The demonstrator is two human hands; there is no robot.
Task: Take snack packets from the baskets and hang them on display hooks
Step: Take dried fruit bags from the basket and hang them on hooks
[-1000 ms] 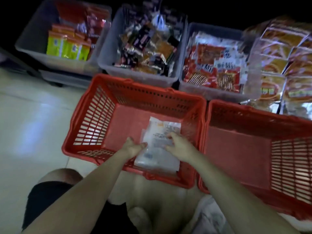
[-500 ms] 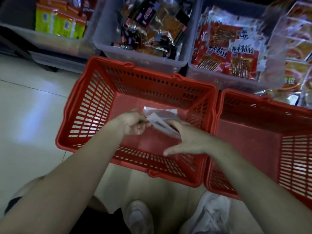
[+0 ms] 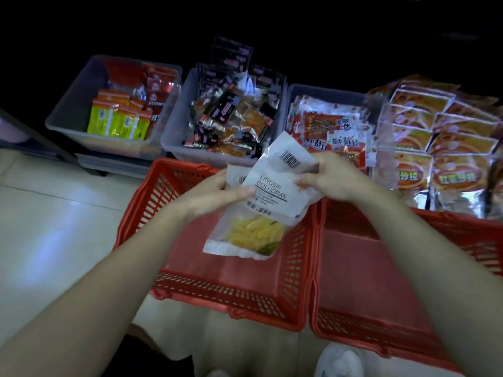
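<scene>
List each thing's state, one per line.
White snack packet, held up by both hands.
Left hand, grips packet's left edge.
Right hand, grips packet's top right.
Left red basket, nothing visible inside.
Right red basket, nothing visible inside.
Grey bins, all three stocked with packets.

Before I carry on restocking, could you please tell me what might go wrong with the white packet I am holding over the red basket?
1. The left hand and right hand pinch only the upper part of the white packet. Its filled lower end hangs free, so it could slip and fall into the left red basket.
2. A second packet seems tucked behind it and may drop unnoticed.
</scene>
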